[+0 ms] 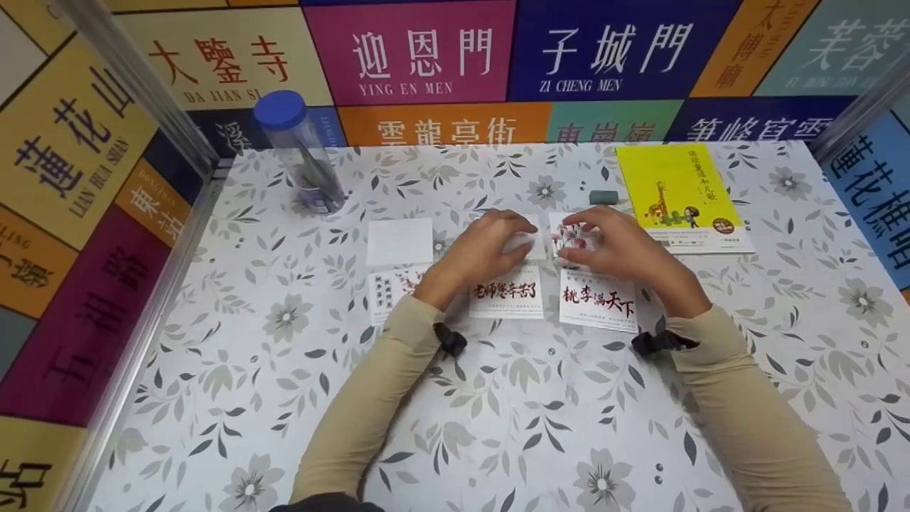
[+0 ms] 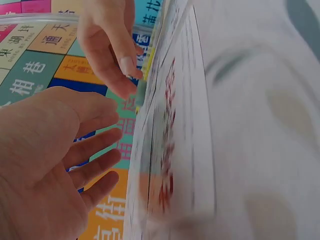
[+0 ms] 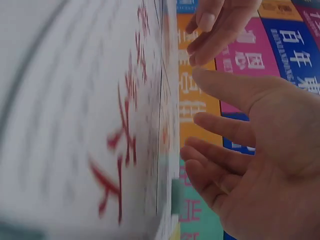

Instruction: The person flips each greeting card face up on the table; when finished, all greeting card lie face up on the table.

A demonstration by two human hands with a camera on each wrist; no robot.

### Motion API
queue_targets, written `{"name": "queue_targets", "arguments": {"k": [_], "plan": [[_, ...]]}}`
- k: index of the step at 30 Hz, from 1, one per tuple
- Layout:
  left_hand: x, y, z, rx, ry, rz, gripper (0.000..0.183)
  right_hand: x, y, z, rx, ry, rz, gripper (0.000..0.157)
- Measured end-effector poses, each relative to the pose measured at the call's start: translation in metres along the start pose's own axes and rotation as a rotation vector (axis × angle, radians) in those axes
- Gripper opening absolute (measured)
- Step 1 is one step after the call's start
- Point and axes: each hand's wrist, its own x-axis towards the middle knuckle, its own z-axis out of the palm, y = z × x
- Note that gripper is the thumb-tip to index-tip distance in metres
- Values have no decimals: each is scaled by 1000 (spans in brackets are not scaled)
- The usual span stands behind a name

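Note:
My left hand (image 1: 487, 245) is over a pale card (image 1: 537, 245) in the upper middle, its fingers loosely bent and holding nothing. To its right, my right hand (image 1: 617, 245) arches over a card with pink flowers (image 1: 561, 226), fingertips close above it. The wrist views show both hands with spread, relaxed fingers. Nearer me lie a card with red lettering (image 1: 506, 299) and another red-lettered card (image 1: 598, 302). On the left, a plain white card (image 1: 399, 240) lies above a card with black writing and flowers (image 1: 384, 299), partly behind my left forearm.
A clear tube with a blue lid (image 1: 302, 156) stands at the back left. A yellow book (image 1: 682, 192) lies at the back right, with a small dark green block (image 1: 603, 197) beside it. Lettered panels (image 1: 426, 53) wall the table (image 1: 498, 427) at the back and sides.

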Motion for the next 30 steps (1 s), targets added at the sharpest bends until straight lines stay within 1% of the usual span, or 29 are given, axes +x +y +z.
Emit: {"name": "queue_targets", "arguments": {"k": [4, 8, 13, 17, 20, 22, 26, 30], "plan": [[-15, -17, -12, 2, 36, -65, 36, 8, -16, 12, 16, -32, -55, 54], [-29, -32, -22, -1, 84, -122, 35, 18, -29, 22, 31, -65, -74, 53], [-44, -44, -28, -10, 141, -143, 34, 26, -41, 29, 1, -106, -60, 54], [-54, -48, -29, -30, 160, -172, 35, 31, -50, 36, -59, -147, -37, 57], [-57, -47, -29, -41, 148, -199, 36, 30, -55, 40, -97, -183, -31, 60], [-57, -46, -28, -39, 138, -204, 37, 29, -56, 41, -104, -190, -28, 62], [-55, -44, -26, -36, 122, -187, 35, 25, -56, 42, -90, -186, -44, 63], [-52, -44, -25, -68, 93, -166, 34, 23, -56, 41, -70, -207, -64, 68]]}}
